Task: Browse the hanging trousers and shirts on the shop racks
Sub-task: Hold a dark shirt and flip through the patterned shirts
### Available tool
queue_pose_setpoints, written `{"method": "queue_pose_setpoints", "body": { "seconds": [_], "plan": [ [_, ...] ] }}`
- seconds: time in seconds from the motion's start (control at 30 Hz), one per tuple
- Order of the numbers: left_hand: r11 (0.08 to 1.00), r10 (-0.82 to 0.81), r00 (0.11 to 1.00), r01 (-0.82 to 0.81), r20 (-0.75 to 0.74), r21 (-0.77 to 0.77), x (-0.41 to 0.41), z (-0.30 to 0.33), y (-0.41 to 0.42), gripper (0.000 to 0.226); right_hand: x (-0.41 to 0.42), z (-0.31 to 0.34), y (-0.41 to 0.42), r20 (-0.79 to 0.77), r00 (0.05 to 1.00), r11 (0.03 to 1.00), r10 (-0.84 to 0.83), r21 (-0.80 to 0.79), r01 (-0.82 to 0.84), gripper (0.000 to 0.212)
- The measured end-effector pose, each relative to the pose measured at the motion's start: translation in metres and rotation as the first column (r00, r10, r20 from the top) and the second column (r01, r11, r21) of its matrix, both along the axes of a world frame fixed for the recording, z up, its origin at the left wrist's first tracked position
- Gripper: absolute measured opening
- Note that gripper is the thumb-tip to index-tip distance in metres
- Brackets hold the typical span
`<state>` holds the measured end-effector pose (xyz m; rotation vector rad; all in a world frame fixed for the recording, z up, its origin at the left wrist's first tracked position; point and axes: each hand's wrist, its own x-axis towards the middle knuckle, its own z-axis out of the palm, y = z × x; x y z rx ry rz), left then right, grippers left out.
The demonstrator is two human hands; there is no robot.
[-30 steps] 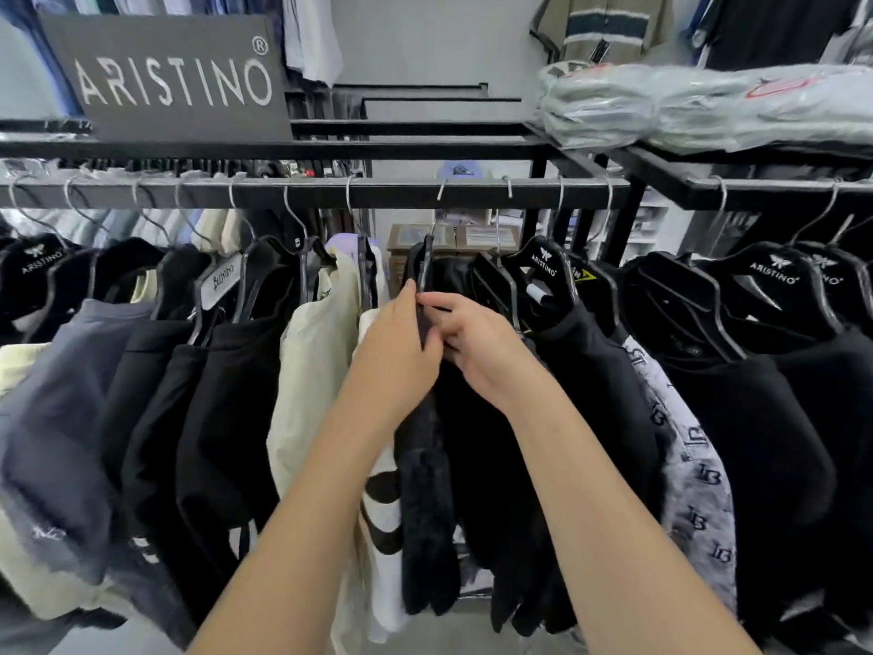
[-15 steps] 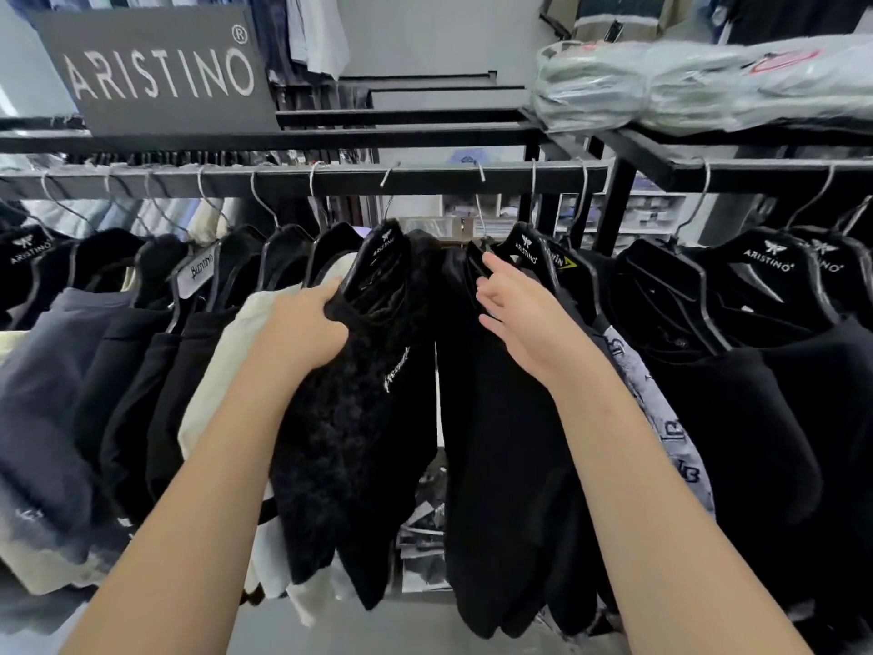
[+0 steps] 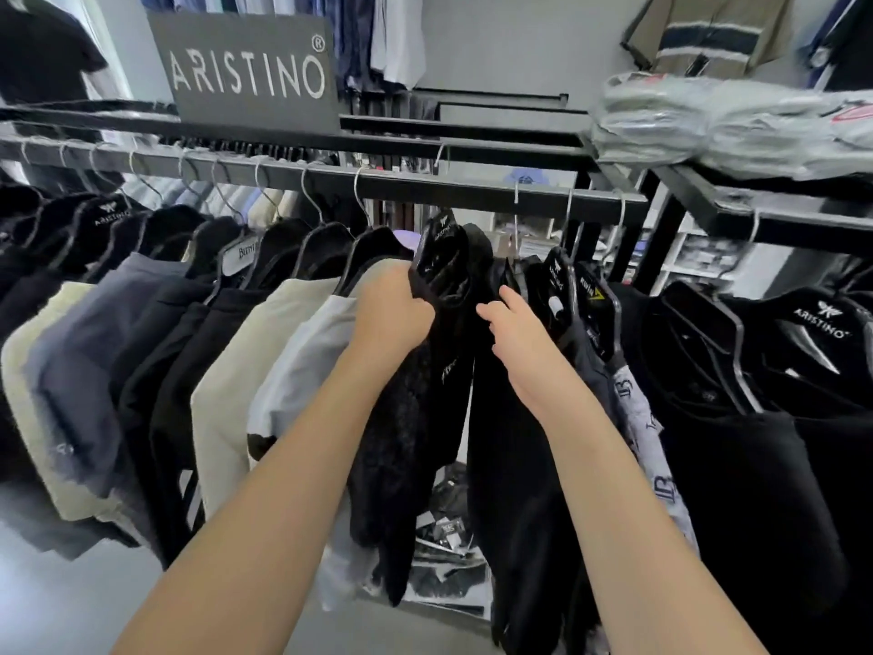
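Head view: a black rail [image 3: 472, 189] was seen running across the shop, hung with a row of garments on black hangers. The left hand [image 3: 392, 309] was closed around the shoulder of a black textured garment [image 3: 411, 418], gripping it just below its hanger [image 3: 441, 250], which was tilted toward the left. The right hand [image 3: 519, 338] was laid on the next black garment [image 3: 515, 442] to the right, its fingers [image 3: 491, 314] slightly bent against the cloth near the top; whether anything was pinched there could not be told. A narrow gap was held between the two black garments, and folded stock in clear wrapping [image 3: 449, 531] was visible low down through it. To the left of the left hand, a white shirt [image 3: 302, 371], a cream shirt [image 3: 236, 380] and further black, grey and pale garments were hung close together. To the right, a grey printed shirt [image 3: 637, 418] was hung just beside the right forearm, followed by black shirts [image 3: 756, 418] on hangers marked ARISTINO. A dark sign [image 3: 245, 68] with the same word was stood on the shelf above the rail, and bagged folded clothes [image 3: 708, 120] were stacked on a shelf at upper right.
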<state>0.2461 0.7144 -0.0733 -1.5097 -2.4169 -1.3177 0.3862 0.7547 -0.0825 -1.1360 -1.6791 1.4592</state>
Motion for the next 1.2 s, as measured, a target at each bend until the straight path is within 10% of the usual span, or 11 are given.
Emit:
{"method": "queue_pose_setpoints", "body": {
  "seconds": [0.63, 0.9, 1.2],
  "plan": [
    [1.0, 0.013, 0.936, -0.022, 0.353, 0.02, -0.019, -0.073, -0.083, 0.045, -0.024, -0.04, -0.01, 0.31, 0.932, 0.903, -0.189, 0.428, 0.041, 0.039],
    [0.979, 0.203, 0.946, -0.202, 0.254, -0.03, -0.012, -0.075, -0.144, 0.036, -0.025, -0.066, -0.023, 0.203, 0.973, 0.847, 0.109, 0.493, -0.198, 0.054],
    [0.87, 0.489, 0.836, -0.487, 0.249, -0.073, 0.029, -0.073, -0.261, 0.038, -0.034, -0.055, -0.073, 0.327, 0.848, 0.543, 0.417, 0.658, -0.521, 0.052]
  ]
}}
